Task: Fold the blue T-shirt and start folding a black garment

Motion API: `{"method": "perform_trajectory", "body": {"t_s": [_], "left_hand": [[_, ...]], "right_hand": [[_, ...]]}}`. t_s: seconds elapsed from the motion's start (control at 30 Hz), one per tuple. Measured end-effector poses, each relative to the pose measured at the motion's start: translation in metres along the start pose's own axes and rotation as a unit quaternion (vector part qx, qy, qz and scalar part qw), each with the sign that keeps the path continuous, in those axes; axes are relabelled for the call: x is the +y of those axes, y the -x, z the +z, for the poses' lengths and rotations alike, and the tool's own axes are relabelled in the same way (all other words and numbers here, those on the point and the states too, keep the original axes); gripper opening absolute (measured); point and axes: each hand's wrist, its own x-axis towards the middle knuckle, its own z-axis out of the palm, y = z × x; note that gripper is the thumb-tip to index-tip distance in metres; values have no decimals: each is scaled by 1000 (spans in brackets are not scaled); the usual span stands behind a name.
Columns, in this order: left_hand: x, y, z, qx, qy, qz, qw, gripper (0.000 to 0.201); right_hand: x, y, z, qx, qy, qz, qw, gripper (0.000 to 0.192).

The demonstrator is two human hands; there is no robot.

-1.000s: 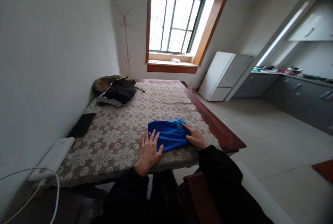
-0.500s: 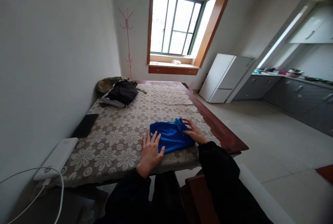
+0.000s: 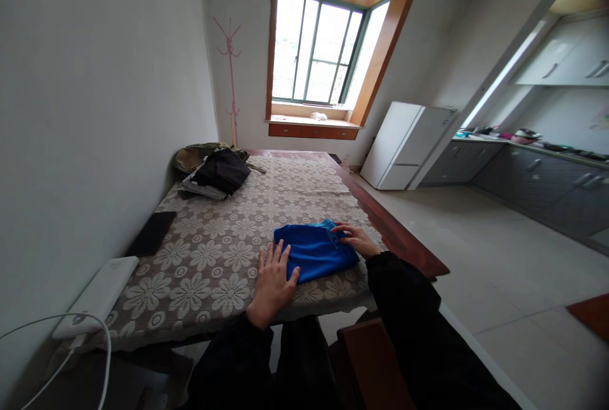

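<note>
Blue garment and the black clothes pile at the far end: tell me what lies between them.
Head view: nothing lies between the blue garment and the black clothes pile, only bare floral lace tablecloth.

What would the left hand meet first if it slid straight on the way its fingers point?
The left hand lies flat on the tablecloth, fingertips already touching the near left edge of the folded blue cloth. Going straight on, it would likely ride onto that cloth first.
</note>
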Motion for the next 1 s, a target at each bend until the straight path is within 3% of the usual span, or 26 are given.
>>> {"method": "perform_trajectory", "body": {"t_s": [0.13, 0.27, 0.43, 0.53, 0.63, 0.7, 0.87, 1.0], "left_hand": [[-2, 0, 0, 0, -4, 3, 1000, 60], [-1, 0, 1, -1, -12, 8, 1000, 59], [-2, 1, 2, -5, -18, 10, 1000, 59], [-2, 1, 3, -1, -20, 15, 1000, 59], [-2, 1, 4, 1, -21, 17, 1000, 59], [-1, 1, 3, -2, -24, 16, 1000, 58], [0, 1, 3, -7, -29, 16, 999, 58], [0, 1, 4, -6, -38, 19, 999, 57]], "right_hand": [[11, -6, -33, 6, 46, 11, 999, 41], [24, -10, -92, 43, 127, 29, 991, 43], [40, -1, -166, 125, 246, 89, 957, 45], [49, 14, -190, 168, 286, 133, 934, 47], [58, 26, -192, 216, 339, 145, 904, 51], [61, 27, -182, 215, 391, 104, 889, 51], [53, 1, -141, 65, 457, -38, 886, 50], [44, -31, -119, 16, 508, 8, 861, 64]]}}
